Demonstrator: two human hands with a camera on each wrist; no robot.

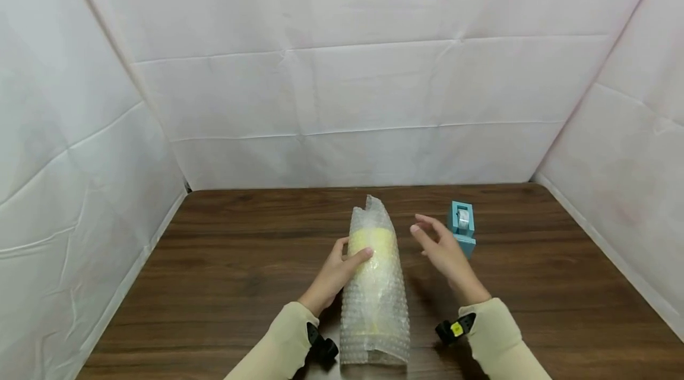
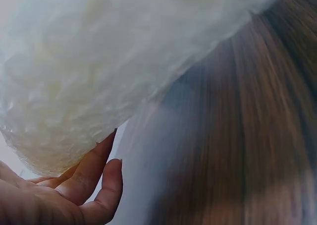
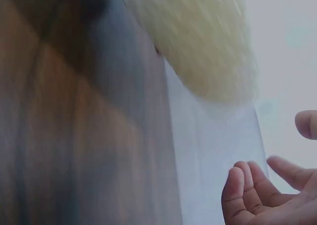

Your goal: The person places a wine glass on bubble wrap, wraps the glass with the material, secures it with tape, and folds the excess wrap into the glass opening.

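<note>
A long roll of bubble wrap [image 1: 374,297] runs lengthwise in front of me, with something pale yellow showing through it. What lies inside is blurred by the wrap. My left hand [image 1: 338,270] grips its left side, thumb on top and fingers around the far flank. In the left wrist view, the fingers of my left hand [image 2: 84,185] curl against the underside of the bubble wrap [image 2: 99,76]. My right hand [image 1: 442,252] hovers to the right of the roll, apart from it, fingers loosely bent and holding nothing; the right wrist view shows the same hand [image 3: 272,195].
A light blue tape dispenser [image 1: 464,244] with a clear tape roll stands just beyond my right hand. The dark wooden table [image 1: 240,273] is bordered by white cloth walls [image 1: 342,89] at the back and both sides.
</note>
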